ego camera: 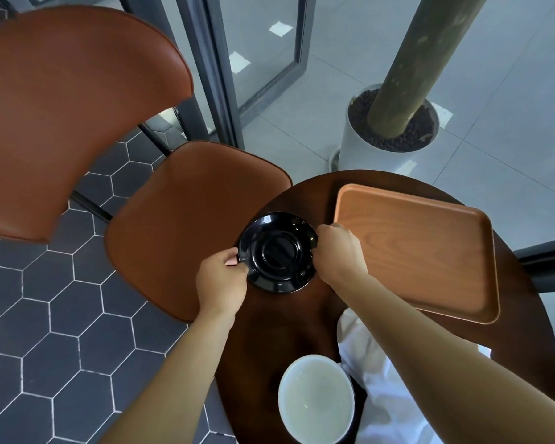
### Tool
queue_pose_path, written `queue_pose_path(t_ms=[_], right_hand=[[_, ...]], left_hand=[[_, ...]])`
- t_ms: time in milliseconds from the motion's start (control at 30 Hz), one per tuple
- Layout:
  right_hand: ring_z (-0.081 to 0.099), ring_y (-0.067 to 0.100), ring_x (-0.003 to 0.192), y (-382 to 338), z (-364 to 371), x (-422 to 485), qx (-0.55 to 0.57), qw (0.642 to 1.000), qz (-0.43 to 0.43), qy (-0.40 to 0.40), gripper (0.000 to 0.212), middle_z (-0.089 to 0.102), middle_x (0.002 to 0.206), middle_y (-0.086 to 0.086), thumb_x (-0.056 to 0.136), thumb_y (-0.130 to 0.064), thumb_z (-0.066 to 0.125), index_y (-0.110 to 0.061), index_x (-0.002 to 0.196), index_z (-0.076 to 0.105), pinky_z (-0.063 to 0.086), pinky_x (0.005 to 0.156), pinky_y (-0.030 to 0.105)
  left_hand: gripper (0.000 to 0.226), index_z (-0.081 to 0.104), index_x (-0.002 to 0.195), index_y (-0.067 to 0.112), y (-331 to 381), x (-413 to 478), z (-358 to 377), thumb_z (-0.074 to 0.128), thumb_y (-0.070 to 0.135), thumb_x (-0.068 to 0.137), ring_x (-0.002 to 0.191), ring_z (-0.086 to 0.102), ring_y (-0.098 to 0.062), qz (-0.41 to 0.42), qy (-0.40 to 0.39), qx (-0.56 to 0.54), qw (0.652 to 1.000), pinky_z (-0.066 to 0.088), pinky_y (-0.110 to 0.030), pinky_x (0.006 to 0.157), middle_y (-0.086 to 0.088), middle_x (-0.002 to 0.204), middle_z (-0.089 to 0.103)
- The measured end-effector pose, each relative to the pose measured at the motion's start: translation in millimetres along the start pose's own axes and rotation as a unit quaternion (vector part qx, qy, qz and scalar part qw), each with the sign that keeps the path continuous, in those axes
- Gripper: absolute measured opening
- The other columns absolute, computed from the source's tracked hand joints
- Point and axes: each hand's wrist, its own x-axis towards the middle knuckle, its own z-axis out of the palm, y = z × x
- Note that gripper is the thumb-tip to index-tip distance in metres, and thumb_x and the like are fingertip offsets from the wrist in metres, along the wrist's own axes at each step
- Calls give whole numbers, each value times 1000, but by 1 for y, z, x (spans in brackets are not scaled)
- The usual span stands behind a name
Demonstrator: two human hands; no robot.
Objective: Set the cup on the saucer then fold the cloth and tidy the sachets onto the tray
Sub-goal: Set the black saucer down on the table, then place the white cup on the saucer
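A glossy black saucer (277, 253) lies on the dark round table (289, 328) near its left edge. My left hand (220, 282) pinches the saucer's left rim. On the opposite rim, my right hand (338, 251) grips the saucer. A white cup (316, 400), empty, stands at the near side of the table. A crumpled white cloth (388, 395) lies to the right of the cup, partly under my right forearm. The wooden tray (420, 251) sits bare at the right. No sachets show.
Two brown leather chairs (186, 225) stand left of the table, one seat tucked against its edge. A white planter (366, 149) with a thick trunk stands beyond the table, by a glass door. Hexagonal dark floor tiles lie below.
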Motion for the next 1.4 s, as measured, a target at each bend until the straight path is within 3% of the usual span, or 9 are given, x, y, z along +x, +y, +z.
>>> queue_pose_path(t_ms=[167,367,533,667,900,1000,1100,1233,1400], right_hand=[[50,26,67,1,-1,0,13,1000,4,12,10,50,93,8,84,2,60,-8,86,60,44,59,33],[47,25,69,3,0,-1,19,1000,12,14,12,49,89,7,82,4,59,-7,83,60,40,61,31],[52,27,73,6,1,0,36,999,14,16,15,52,93,8,82,5,58,-7,89,64,45,62,33],[53,23,74,13,-2,-5,72,996,6,55,21,57,94,6,84,0,58,-10,99,69,42,64,27],[67,13,73,32,-21,-59,208,978,-2,27,19,70,84,-4,87,-17,69,-18,105,74,54,74,31],[67,2,65,41,-22,-95,266,964,16,-5,14,70,75,-11,88,-20,71,-20,101,75,54,72,17],[65,-1,75,51,-25,-134,279,960,-10,9,10,72,77,-13,87,-21,72,-23,97,76,43,66,4],[67,4,74,59,-27,-182,311,950,2,-16,6,70,78,-20,89,-27,68,-32,88,72,53,68,17],[66,9,61,61,-13,-226,334,940,50,-44,14,69,68,-16,90,-26,69,-33,79,68,54,61,28]], left_hand=[[62,69,64,58,9,-1,2,60,1,87,92,68,-9,13,-9,15,1000,59,-38,87,27,85,67],[35,79,100,26,7,3,3,57,2,88,104,68,-12,24,-15,1,1000,57,-44,95,11,107,74],[44,76,84,44,10,-2,3,54,5,88,94,68,-17,44,-30,26,998,57,-49,89,24,85,73],[48,54,141,20,6,-7,0,58,14,94,110,66,-22,43,-26,41,998,51,-46,103,1,132,64],[41,58,134,23,-26,-58,-11,59,13,94,106,64,-14,61,-41,85,994,53,-40,98,3,123,65],[38,61,131,16,-52,-88,-14,62,12,94,110,59,-16,178,-16,218,959,51,-33,93,0,123,63],[42,60,133,11,-83,-109,-17,66,13,91,124,54,-30,281,3,341,897,54,-45,94,-10,130,60],[54,44,149,15,-113,-113,-13,58,28,98,150,26,-35,304,-24,424,853,35,-51,115,-15,159,36],[60,32,155,11,-130,-109,-6,29,43,104,154,9,-37,311,-40,470,825,15,-53,124,-21,165,19]])
